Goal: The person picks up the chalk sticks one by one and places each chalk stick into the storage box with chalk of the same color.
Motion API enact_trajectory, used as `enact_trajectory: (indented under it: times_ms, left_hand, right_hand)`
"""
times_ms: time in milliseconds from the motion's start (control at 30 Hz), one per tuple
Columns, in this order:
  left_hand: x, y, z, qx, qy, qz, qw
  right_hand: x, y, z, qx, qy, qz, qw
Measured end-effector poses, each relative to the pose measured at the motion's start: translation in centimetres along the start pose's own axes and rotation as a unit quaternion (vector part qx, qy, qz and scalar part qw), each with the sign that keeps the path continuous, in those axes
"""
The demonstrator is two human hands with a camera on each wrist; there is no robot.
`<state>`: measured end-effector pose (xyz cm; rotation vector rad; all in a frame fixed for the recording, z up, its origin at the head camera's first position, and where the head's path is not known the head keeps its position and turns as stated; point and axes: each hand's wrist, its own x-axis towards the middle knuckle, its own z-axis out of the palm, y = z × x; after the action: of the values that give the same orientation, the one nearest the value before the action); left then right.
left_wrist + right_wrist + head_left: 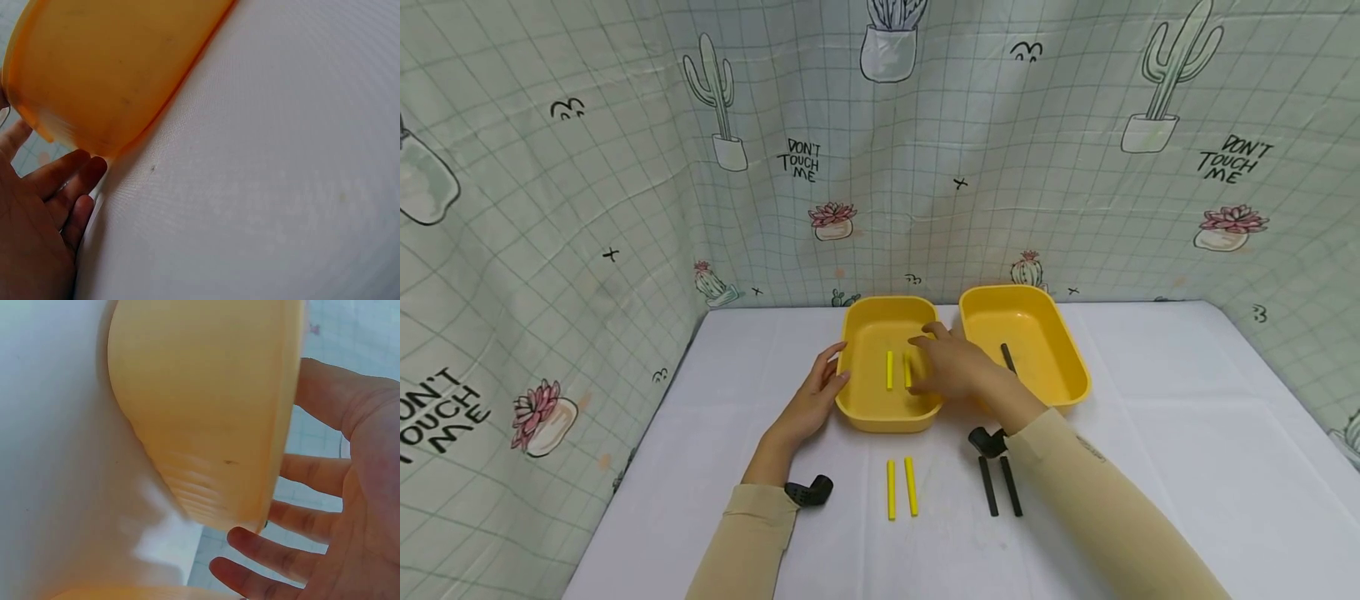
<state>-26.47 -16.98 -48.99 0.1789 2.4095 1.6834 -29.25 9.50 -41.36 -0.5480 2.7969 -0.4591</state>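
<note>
My left hand (811, 398) rests against the left side of a yellow plastic tray (887, 422), fingertips at its rim. In the left wrist view, loosely bent fingers (72, 172) lie beside the tray's outer wall (119, 69). My right hand (953, 365) reaches over the same tray's right rim with fingers spread. Inside lie two yellow sticks, a left one (890, 370) and a right one (907, 369) close to the right hand's fingertips. The right wrist view shows that hand's fingers (312, 475) apart, some tips hidden behind the tray wall (200, 394).
A second yellow tray (1071, 358) on the right holds a black stick (1007, 357), partly hidden by the right arm. On the white tablecloth (1150, 442) in front lie two yellow sticks (891, 490) and two black sticks (988, 487). A patterned curtain (910, 225) hangs behind.
</note>
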Motion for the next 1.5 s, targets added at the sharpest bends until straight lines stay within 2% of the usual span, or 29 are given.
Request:
enact_trajectory:
  times_ms: [233, 600, 833, 1133, 1300, 1500]
  left_hand:
    - [0.2, -0.1, -0.2, -0.004, -0.006, 0.0, 1.0]
    - [0.6, -0.2, -0.8, -0.019, -0.026, 0.026, 0.9991]
    - [0.6, -0.1, -0.8, -0.011, -0.017, 0.009, 0.9998]
    - [0.7, 0.0, -0.8, -0.01, -0.022, 0.013, 0.9996]
    - [0.6, -0.1, -0.8, -0.011, -0.025, 0.013, 0.9995]
    - [0.6, 0.1, -0.7, 0.001, -0.018, -0.002, 0.9998]
  right_hand:
    - [-1.5, 0.0, 0.0, 0.02, 0.017, -0.02, 0.9994]
    - [-3.7, -0.2, 0.7, 0.032, 0.063, -0.051, 0.9962]
    - [-5.1, -0.2, 1.5, 0.05, 0.103, -0.065, 0.9913]
    - [-7.4, 0.0, 2.1, 0.088, 0.141, -0.073, 0.9833]
    - [-8.0, 0.1, 1.9, 0.091, 0.146, -0.08, 0.9819]
    - [-8.3, 0.5, 1.3, 0.09, 0.125, -0.064, 0.986]
